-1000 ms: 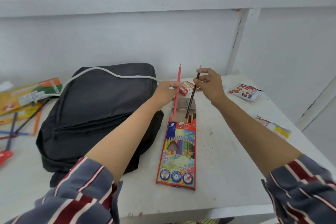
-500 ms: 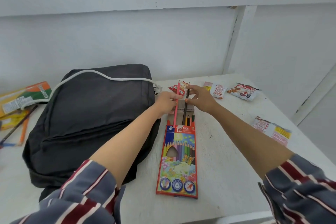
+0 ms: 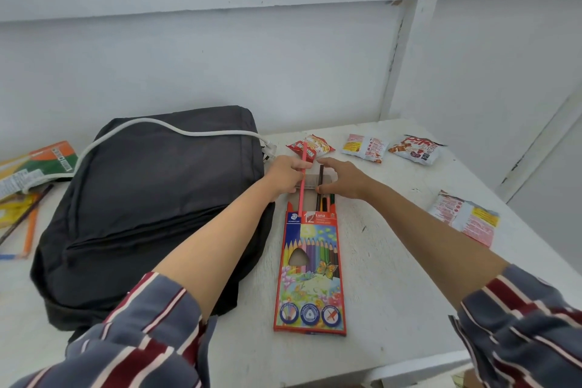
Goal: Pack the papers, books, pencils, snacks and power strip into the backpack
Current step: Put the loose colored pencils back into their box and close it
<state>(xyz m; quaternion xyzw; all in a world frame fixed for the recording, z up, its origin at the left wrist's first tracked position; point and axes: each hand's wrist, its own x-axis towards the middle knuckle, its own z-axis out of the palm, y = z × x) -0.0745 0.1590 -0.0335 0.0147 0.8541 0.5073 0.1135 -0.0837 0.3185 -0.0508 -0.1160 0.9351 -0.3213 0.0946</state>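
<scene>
A black backpack [image 3: 151, 198] lies flat on the white table [image 3: 393, 293], with the power strip's white cord [image 3: 176, 131] draped over it. Right of it lies a colourful pencil box [image 3: 310, 268], its far end open. My left hand [image 3: 288, 175] pinches a pink pencil [image 3: 303, 186] whose lower end is in the box mouth. My right hand [image 3: 341, 181] holds a dark brown pencil [image 3: 320, 181], also partly slid into the box. Snack packets [image 3: 310, 145] lie beyond the hands.
More snack packets [image 3: 365, 147] [image 3: 415, 149] [image 3: 464, 217] sit at the back right and right edge. Books or paper packs [image 3: 34, 167] and loose pencils [image 3: 30, 230] lie at the far left. A white wall stands right behind the table.
Both hands have come down from above the box to its open end, and the pink and dark pencils have slid further into it. The view has shifted right, showing more snacks.
</scene>
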